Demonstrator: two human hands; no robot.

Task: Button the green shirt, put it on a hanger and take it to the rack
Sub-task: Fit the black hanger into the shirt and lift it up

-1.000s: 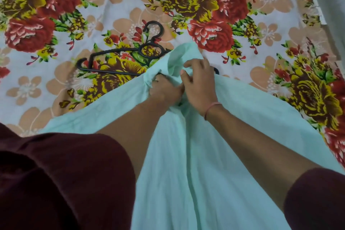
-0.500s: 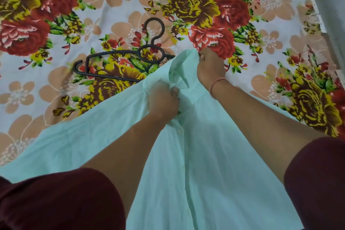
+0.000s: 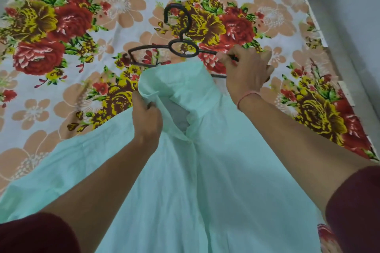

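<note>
Green shirt [image 3: 185, 170] flat on bed [image 3: 61, 88], collar far. Left hand [image 3: 147, 118] pinches collar open. Right hand [image 3: 247, 72] grips black hanger [image 3: 183, 47] right arm. Risk: hanger snags collar, top button pops open.

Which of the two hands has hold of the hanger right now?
The right hand, the one with the pink wrist thread: its grip is closed on the black hanger's right arm. The left hand only pinches the green shirt's collar.
</note>
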